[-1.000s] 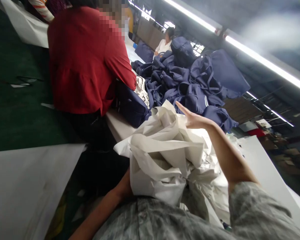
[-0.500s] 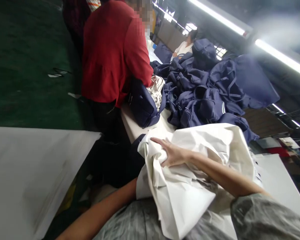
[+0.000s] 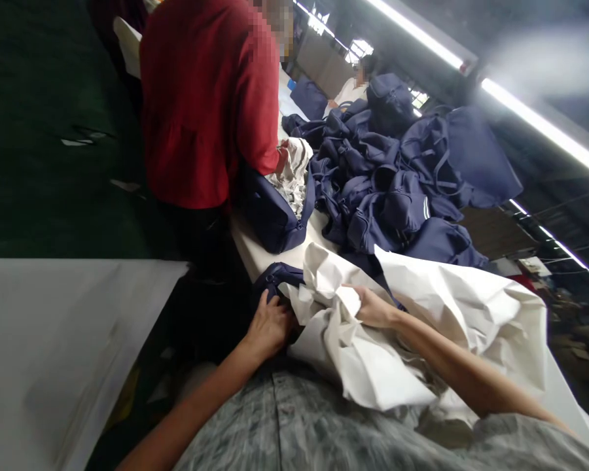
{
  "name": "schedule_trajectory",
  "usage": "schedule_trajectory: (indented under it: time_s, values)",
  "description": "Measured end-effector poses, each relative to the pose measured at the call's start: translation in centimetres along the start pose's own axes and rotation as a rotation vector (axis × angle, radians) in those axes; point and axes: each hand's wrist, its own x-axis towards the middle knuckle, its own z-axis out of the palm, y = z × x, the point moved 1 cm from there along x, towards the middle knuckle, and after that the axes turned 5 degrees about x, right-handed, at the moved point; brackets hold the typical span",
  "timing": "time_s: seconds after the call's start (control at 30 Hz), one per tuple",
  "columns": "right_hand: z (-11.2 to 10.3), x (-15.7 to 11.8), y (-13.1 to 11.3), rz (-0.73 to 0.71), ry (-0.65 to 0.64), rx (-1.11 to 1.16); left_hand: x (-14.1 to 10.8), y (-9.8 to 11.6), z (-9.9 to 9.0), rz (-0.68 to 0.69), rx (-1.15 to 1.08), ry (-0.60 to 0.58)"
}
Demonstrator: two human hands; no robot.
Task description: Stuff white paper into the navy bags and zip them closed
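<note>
Crumpled white paper lies in front of my body, with a wide sheet of it spreading to the right. My right hand is closed on a bunched part of the paper. My left hand has its fingers curled at the edge of a navy bag, just left of the paper. Most of that bag is hidden under the paper.
A person in a red top stands ahead on the left, a hand in crumpled paper inside another navy bag. Navy bags are heaped on the table beyond. A pale tabletop is at left. Another person is farther back.
My left hand has come out from under the paper to the bag's edge. My right hand has closed on the paper, which is more bunched and has moved right, uncovering part of the navy bag.
</note>
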Motion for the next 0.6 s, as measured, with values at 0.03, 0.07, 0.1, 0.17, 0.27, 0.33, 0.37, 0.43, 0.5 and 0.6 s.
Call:
schedule_trajectory:
  time_s: [0.03,0.07,0.1,0.17,0.27,0.33,0.37,0.43,0.5,0.6]
  values:
    - [-1.1,-1.1,-0.5,0.011,0.003,0.063,0.5,-0.3,-0.3,-0.044,0.060,0.001]
    - [-2.1,-2.3,-1.1,0.024,-0.001,0.106,1.1,-0.5,-0.5,-0.088,0.107,-0.001]
    - [-3.0,-3.6,-1.8,0.038,-0.008,0.132,1.7,-0.7,-0.5,-0.135,0.147,-0.001]
    - [-4.1,-6.1,-3.1,0.073,-0.012,0.166,3.2,-1.0,-0.3,-0.235,0.222,0.018]
    - [-4.0,-8.9,-4.3,0.127,0.014,0.162,5.4,-1.5,0.1,-0.365,0.336,0.119]
    - [-3.2,-9.5,-4.7,0.134,0.014,0.137,6.8,-2.1,0.2,-0.363,0.396,0.173]
    - [-2.7,-9.5,-4.8,0.121,0.005,0.125,7.5,-2.5,0.3,-0.320,0.403,0.172]
    - [-1.8,-8.6,-5.0,0.065,-0.015,0.103,8.9,-3.7,0.2,-0.197,0.352,0.113]
    - [-1.0,-6.9,-5.0,0.002,-0.017,0.083,10.3,-5.0,-0.2,-0.127,0.189,0.037]
    - [0.3,-2.7,-4.7,-0.058,-0.025,0.114,11.9,-6.9,-1.2,-0.193,-0.160,-0.007]
